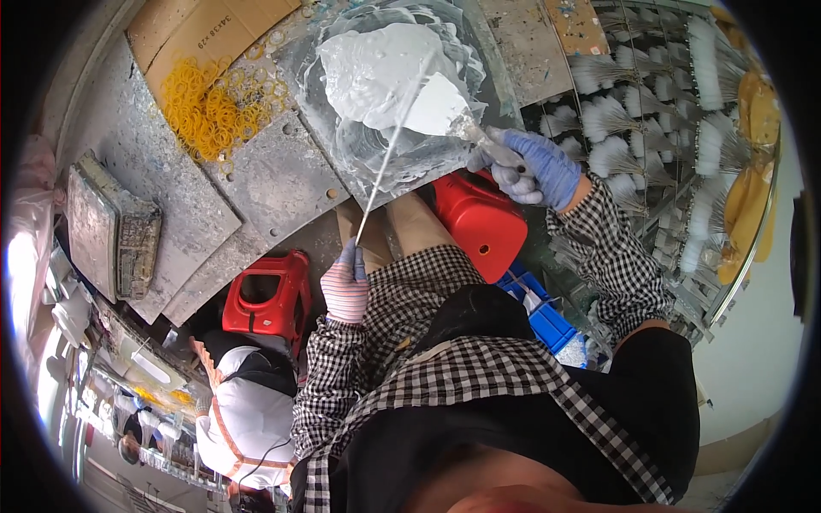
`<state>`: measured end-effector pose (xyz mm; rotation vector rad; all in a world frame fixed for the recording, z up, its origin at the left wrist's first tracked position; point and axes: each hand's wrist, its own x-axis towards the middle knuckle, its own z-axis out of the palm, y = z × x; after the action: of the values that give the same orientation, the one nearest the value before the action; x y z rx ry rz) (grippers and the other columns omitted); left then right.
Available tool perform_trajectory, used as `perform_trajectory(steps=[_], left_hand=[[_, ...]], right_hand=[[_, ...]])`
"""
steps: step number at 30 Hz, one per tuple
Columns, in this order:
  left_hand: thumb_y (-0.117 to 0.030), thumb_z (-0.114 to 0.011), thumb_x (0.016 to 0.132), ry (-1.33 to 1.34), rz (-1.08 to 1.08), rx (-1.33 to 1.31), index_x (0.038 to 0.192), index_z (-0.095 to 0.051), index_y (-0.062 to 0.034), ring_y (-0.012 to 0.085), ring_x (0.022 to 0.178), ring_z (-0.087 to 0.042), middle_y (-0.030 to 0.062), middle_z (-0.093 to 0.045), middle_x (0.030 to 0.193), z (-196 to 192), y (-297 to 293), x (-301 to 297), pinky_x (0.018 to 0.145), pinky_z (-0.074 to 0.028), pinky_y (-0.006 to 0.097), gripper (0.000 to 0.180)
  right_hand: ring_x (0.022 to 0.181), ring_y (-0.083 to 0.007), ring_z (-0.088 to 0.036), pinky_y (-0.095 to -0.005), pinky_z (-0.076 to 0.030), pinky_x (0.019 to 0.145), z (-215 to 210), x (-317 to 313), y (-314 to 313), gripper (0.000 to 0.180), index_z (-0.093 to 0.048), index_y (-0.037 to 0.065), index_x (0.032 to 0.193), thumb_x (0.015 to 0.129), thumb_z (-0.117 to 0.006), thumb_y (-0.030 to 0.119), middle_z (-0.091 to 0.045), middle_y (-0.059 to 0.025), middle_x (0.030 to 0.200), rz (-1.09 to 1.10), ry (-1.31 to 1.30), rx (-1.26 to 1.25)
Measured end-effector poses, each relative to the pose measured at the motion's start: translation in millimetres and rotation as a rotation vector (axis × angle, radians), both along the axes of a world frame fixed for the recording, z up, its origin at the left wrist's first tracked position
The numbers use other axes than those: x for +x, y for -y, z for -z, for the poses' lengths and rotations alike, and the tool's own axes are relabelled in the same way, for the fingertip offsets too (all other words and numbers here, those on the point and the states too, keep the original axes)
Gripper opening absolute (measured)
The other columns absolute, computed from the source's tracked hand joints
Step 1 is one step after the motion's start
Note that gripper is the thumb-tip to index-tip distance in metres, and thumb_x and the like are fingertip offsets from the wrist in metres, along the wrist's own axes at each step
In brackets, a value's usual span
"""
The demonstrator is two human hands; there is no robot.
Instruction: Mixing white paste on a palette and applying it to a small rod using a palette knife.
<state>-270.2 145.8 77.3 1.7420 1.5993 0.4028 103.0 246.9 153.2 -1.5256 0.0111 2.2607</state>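
My right hand (534, 167), in a blue-grey glove, is closed around the handle of a broad scraper (438, 107). The scraper's blade is coated with white paste and rests at the right side of a thick paste heap (372, 73). This heap lies on a clear, paste-smeared sheet (496, 64) on the bench. In a striped glove with blue-grey fingertips, my left hand (345, 286) grips the lower end of a long, thin white rod (381, 175). The rod slants up and right; its far end overlaps the paste and blade, and I cannot tell whether it touches them.
Yellow rubber bands (201, 107) lie beside cardboard (209, 34) on the bench's left. White bristle bundles (607, 120) hang on a rack at right. Below are two red stools (479, 222) and a blue crate (547, 321). A person in white (252, 410) sits at lower left.
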Motion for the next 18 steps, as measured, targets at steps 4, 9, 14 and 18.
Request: perform_trajectory(steps=[4,9,14,18], left_hand=[[-0.014,-0.063,0.095,-0.009,-0.027,-0.008,0.116,-0.068,-0.0076,0.0325,0.058,-0.065,0.0210,-0.067,0.077,8.8,6.9,-10.0,0.054,-0.049,0.039,0.023],[-0.013,-0.063,0.095,-0.008,-0.036,0.006,0.114,-0.069,-0.0067,0.0323,0.063,-0.067,0.0198,-0.069,0.080,5.2,4.6,-6.8,0.058,-0.052,0.038,0.021],[-0.011,-0.064,0.094,0.054,-0.082,0.009,0.114,-0.068,-0.0030,0.0314,0.070,-0.069,0.0202,-0.070,0.084,5.3,10.4,-7.4,0.064,-0.053,0.036,0.022],[-0.009,-0.063,0.094,0.068,-0.100,-0.048,0.115,-0.068,-0.0034,0.0310,0.068,-0.067,0.0196,-0.069,0.083,3.3,18.1,-4.3,0.063,-0.053,0.035,0.022]], right_hand=[[0.036,-0.0043,-0.034,-0.0196,-0.028,0.029,-18.5,2.9,5.1,0.052,-0.061,-0.003,0.108,0.101,-0.047,0.047,-0.044,0.0031,0.055,0.030,-0.026,0.034],[0.058,-0.0331,-0.064,-0.0413,-0.051,0.054,-4.0,25.4,55.1,0.049,-0.062,0.000,0.109,0.092,-0.060,0.046,-0.067,-0.0189,0.073,-0.666,1.060,0.646],[0.070,-0.0387,-0.068,-0.0476,-0.053,0.064,12.2,18.4,98.1,0.044,-0.062,0.004,0.111,0.089,-0.061,0.042,-0.069,-0.0204,0.080,-1.046,1.447,0.559],[0.067,-0.0368,-0.067,-0.0470,-0.053,0.062,35.7,11.8,111.8,0.038,-0.062,0.006,0.104,0.089,-0.060,0.040,-0.068,-0.0186,0.073,-1.045,1.535,0.564]])
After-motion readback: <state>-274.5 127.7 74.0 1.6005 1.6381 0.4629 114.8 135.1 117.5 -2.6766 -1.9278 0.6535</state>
